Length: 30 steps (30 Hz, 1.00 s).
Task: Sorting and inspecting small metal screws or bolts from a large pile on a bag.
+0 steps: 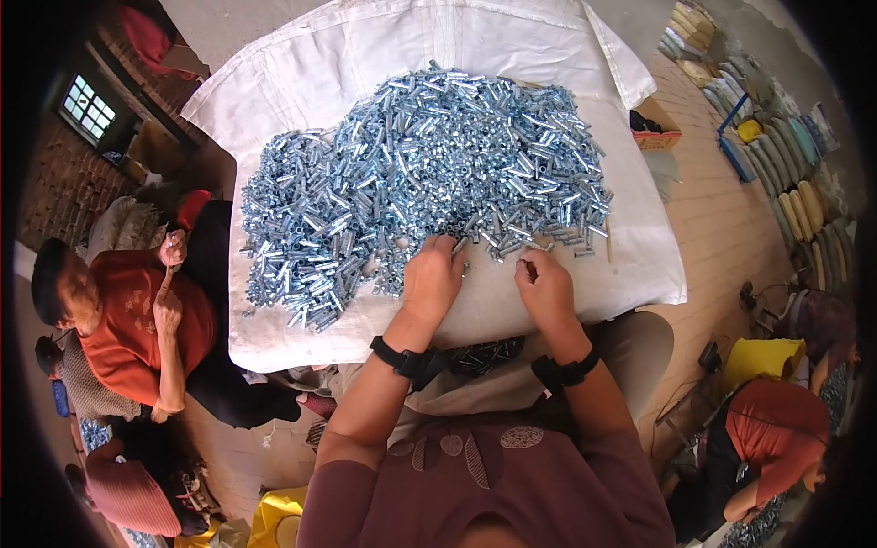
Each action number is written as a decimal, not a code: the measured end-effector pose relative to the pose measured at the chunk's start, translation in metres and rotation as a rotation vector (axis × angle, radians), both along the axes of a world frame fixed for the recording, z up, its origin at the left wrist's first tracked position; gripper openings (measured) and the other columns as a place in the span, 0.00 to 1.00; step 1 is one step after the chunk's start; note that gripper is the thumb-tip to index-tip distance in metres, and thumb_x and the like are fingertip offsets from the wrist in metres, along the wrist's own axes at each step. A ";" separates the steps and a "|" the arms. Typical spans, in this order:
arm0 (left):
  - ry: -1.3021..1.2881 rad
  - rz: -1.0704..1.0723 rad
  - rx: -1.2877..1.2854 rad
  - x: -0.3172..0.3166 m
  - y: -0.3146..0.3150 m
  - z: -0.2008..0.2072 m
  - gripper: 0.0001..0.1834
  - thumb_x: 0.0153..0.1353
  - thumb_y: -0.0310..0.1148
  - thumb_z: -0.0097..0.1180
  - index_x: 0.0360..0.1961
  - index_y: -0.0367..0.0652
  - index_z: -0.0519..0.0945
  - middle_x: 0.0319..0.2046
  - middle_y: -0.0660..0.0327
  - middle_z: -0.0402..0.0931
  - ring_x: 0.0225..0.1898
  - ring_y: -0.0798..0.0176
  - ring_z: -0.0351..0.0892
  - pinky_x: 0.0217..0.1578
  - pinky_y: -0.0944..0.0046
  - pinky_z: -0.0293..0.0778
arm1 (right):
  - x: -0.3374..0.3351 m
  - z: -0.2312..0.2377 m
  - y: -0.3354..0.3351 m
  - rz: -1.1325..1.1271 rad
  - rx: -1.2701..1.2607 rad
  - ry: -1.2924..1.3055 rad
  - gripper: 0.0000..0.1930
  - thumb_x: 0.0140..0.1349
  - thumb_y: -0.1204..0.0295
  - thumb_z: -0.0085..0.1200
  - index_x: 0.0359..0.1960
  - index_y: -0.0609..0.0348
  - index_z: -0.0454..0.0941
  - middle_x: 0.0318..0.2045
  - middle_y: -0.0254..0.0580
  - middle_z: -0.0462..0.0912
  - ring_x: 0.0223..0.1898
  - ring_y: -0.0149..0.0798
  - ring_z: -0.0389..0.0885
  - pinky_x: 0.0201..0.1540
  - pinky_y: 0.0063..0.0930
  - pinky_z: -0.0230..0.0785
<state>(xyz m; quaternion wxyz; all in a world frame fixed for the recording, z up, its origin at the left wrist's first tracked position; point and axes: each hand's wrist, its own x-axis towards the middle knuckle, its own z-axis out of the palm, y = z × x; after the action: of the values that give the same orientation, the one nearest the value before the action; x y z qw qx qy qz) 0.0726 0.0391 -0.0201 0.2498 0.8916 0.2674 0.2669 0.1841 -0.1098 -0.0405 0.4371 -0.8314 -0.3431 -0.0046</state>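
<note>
A large heap of short, shiny bluish-silver metal sleeves (438, 173) covers much of a white cloth (630, 274) in front of me. At the heap's near edge, my left hand (436, 279) has its fingers curled and closed, with a small metal sleeve (459, 245) at the fingertips. To its right, my right hand (548, 290) is closed in a pinch just above the cloth. What lies between its fingers is too small to make out. Loose sleeves (512, 242) lie between and beyond both hands.
Dark pieces show in my lap below the cloth's near edge (475, 356). A cardboard box (656, 128) stands beyond the right side. A co-worker in an orange-red top (137, 320) sits at left; others work lower left and lower right. Stacked sacks (799, 210) line the right wall.
</note>
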 end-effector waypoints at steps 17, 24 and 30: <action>-0.083 -0.125 -0.621 0.004 0.008 0.013 0.05 0.51 0.24 0.54 0.31 0.36 0.75 0.26 0.55 0.76 0.15 0.65 0.69 0.16 0.69 0.63 | -0.010 0.012 -0.010 0.023 0.306 0.560 0.08 0.58 0.71 0.55 0.35 0.64 0.78 0.24 0.37 0.80 0.23 0.28 0.76 0.25 0.21 0.68; -0.478 -0.246 -1.514 -0.043 -0.035 0.024 0.08 0.56 0.19 0.50 0.38 0.39 0.73 0.25 0.58 0.75 0.11 0.79 0.53 0.11 0.78 0.46 | -0.040 0.041 -0.011 0.249 0.477 0.946 0.09 0.61 0.72 0.51 0.40 0.65 0.77 0.24 0.34 0.77 0.22 0.22 0.73 0.22 0.15 0.64; -0.557 -0.301 -1.431 -0.054 -0.053 0.024 0.07 0.59 0.20 0.50 0.38 0.39 0.74 0.26 0.57 0.76 0.12 0.78 0.54 0.12 0.77 0.48 | -0.058 0.046 -0.012 0.295 0.493 0.948 0.08 0.62 0.71 0.51 0.35 0.64 0.77 0.18 0.30 0.73 0.17 0.20 0.67 0.19 0.15 0.59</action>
<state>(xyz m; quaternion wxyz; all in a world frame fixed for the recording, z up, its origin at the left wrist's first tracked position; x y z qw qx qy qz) 0.0190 -0.0143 0.0037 0.8551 0.4408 0.1782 0.2067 0.1265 -0.1222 0.0053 0.7214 -0.5587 -0.2101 0.3513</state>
